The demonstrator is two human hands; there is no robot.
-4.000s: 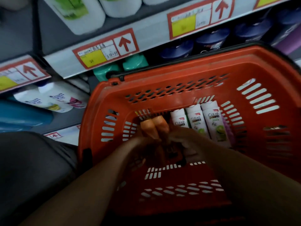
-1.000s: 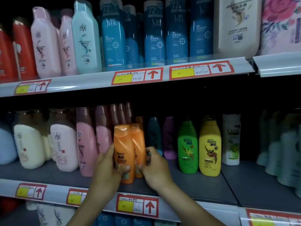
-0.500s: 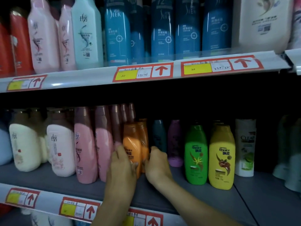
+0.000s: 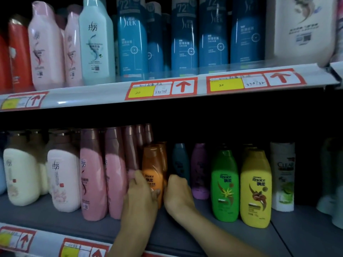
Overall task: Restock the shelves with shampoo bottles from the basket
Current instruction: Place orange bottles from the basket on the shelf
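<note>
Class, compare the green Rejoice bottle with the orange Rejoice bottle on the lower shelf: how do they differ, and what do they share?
The green bottle stands untouched; the orange bottle is held between the left hand and right hand. The green bottle stands nearer the shelf's front edge, the orange one deeper in, beside the pink bottles. Both are upright and share the Rejoice label and similar shape.

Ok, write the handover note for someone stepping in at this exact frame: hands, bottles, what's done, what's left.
Left hand: holds the front orange bottle by its left side.
Right hand: on the right side of the orange bottles, fingers hidden behind them.
Bottles: two orange ones upright on the lower shelf, one behind the other, between the pink bottles and a dark teal bottle.
Done: orange pair shelved.
Left: let go. The basket is out of view, so any remaining stock is unknown.
</note>
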